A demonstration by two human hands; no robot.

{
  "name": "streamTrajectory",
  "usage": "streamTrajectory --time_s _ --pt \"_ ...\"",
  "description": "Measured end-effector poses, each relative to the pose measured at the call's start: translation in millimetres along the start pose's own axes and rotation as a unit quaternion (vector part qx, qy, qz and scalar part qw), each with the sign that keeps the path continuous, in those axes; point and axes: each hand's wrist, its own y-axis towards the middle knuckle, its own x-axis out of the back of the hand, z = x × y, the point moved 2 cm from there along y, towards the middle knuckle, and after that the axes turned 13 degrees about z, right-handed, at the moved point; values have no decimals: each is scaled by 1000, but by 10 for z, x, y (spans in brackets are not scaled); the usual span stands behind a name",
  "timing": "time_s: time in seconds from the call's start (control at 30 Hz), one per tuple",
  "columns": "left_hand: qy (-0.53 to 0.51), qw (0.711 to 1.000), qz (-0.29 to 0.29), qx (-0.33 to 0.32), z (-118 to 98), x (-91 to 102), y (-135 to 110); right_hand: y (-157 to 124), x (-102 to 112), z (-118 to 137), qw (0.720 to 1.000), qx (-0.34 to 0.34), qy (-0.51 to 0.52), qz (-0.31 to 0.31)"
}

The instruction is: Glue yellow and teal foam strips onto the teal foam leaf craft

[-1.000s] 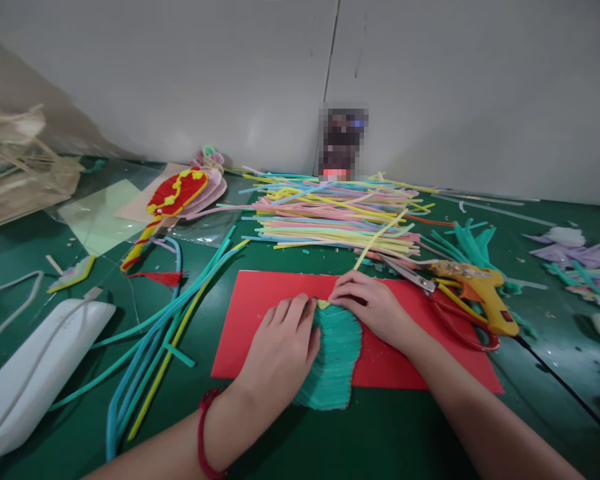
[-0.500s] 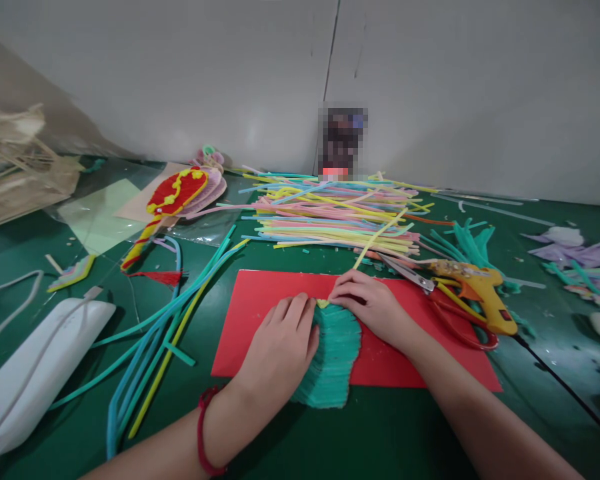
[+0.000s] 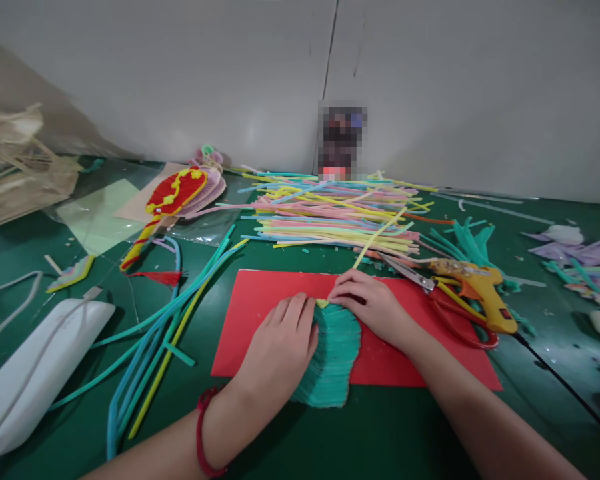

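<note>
A teal panel of side-by-side pipe cleaners lies over a red sheet, its lower end past the sheet's near edge. My left hand covers the panel's left side, fingers bent together and gripping it near the top. Between the thumb and fingers of my right hand is a yellow pipe cleaner; its long end slants up and away. A small bit of yellow shows at the panel's top edge between my hands. What lies under my left fingers is hidden.
Loose pipe cleaners are piled behind the sheet. Scissors and a yellow glue gun lie at right. Left are long teal, blue and yellow pipe cleaners, a red-and-yellow fan and a white power strip. A pixelated upright object leans on the wall.
</note>
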Motion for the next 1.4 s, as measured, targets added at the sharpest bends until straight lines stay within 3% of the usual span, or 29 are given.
streamTrajectory --time_s 0.1,0.27,0.6,0.73,0.9,0.97,1.2,1.4 --pt "32 999 2 -19 -16 7 -22 1 -4 -7 1000 5 -4 -2" --pt "95 992 73 -51 -29 11 -41 5 1 -11 1000 9 -6 -1" --pt "99 982 150 -63 -40 53 -34 4 -1 -16 1000 5 -4 1" --pt "75 989 114 -63 -17 36 -33 4 -3 -11 1000 5 0 -2" --pt "-5 998 -42 -36 64 37 11 -5 6 -6 1000 14 17 -8" --pt "-26 996 -76 -26 80 59 23 -8 11 -5 1000 17 23 -10" --pt "33 996 -81 -31 -52 155 -34 -9 3 -8 1000 15 10 -13" --pt "50 998 -22 -21 -130 100 -56 -26 -18 -5 1000 24 -10 -14"
